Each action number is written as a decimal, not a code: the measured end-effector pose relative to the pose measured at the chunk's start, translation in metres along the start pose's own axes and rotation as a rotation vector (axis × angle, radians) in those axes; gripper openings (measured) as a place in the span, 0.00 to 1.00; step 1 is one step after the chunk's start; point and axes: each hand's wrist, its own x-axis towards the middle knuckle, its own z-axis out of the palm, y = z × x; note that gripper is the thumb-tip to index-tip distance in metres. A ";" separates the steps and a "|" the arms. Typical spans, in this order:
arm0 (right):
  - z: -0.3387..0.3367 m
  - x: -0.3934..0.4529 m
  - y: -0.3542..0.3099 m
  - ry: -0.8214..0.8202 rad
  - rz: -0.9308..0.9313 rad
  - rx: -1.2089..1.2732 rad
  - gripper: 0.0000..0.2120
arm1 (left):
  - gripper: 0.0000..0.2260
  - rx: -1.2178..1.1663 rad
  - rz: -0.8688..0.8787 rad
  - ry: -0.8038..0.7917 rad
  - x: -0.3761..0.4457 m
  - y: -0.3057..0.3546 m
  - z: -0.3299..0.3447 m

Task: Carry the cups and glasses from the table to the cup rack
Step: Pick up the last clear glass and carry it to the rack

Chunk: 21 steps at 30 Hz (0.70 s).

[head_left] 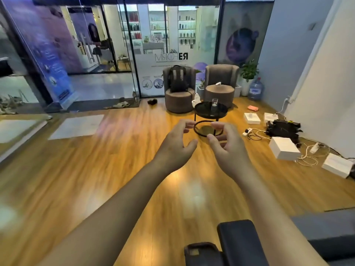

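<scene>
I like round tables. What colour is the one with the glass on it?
Black, top and legs: the table under the glass shows best in the head view.

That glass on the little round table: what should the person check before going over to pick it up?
1. Left hand free: ok, empty, fingers spread.
2. Right hand free: ok, empty.
3. Glass upright on the round table: ok.
4. Within reach: not ok, table stands well ahead.
5. Floor ahead clear: ok; cables and white boxes lie off to the right.
6. Cup rack located: cannot tell, not visible.
</scene>
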 end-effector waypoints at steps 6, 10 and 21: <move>0.074 0.122 0.039 0.012 0.087 0.004 0.17 | 0.19 -0.001 -0.024 -0.069 0.131 -0.089 -0.012; 0.108 0.202 0.063 0.030 0.131 0.003 0.16 | 0.19 -0.012 -0.023 -0.104 0.221 -0.136 -0.014; 0.172 0.384 0.159 0.038 0.238 0.001 0.14 | 0.20 -0.063 -0.030 -0.153 0.435 -0.266 0.024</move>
